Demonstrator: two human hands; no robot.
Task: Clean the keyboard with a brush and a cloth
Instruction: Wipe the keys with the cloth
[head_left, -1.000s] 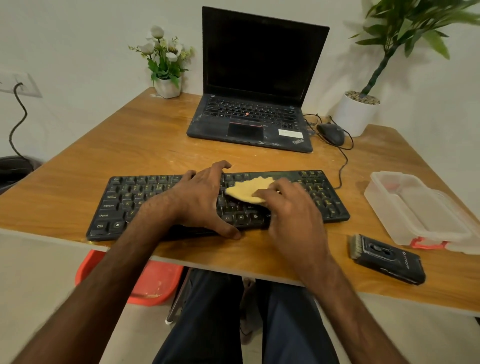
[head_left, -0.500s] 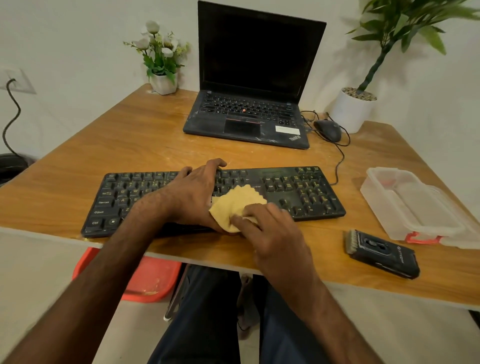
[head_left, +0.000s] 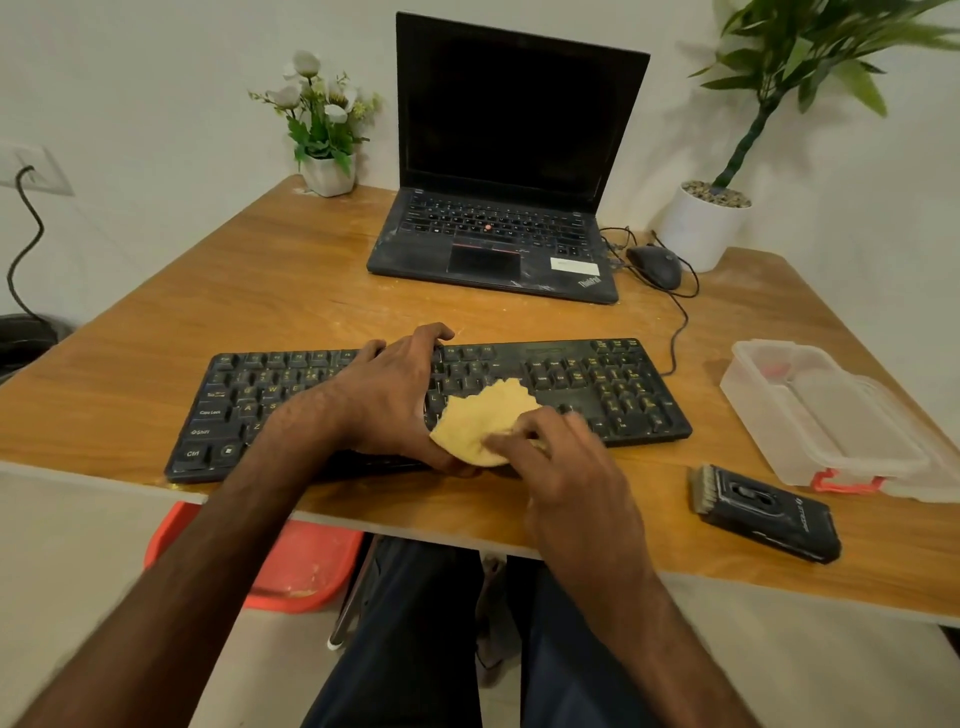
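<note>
The black keyboard (head_left: 597, 384) lies along the near edge of the wooden table (head_left: 260, 291). The left hand (head_left: 384, 395) spans its middle, fingers curled over the far edge and thumb at the near edge, holding it. The right hand (head_left: 571, 467) (slightly blurred) pinches a yellow cloth (head_left: 483, 415) against the keys just beside the left thumb. The black brush (head_left: 763, 512) rests untouched near the table's near right edge, well apart from the keyboard, beside a clear plastic container (head_left: 831, 415).

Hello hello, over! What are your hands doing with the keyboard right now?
Left hand grips keyboard. Right hand pinches yellow cloth on the keys. Brush idle on table; nothing blocking.
</note>
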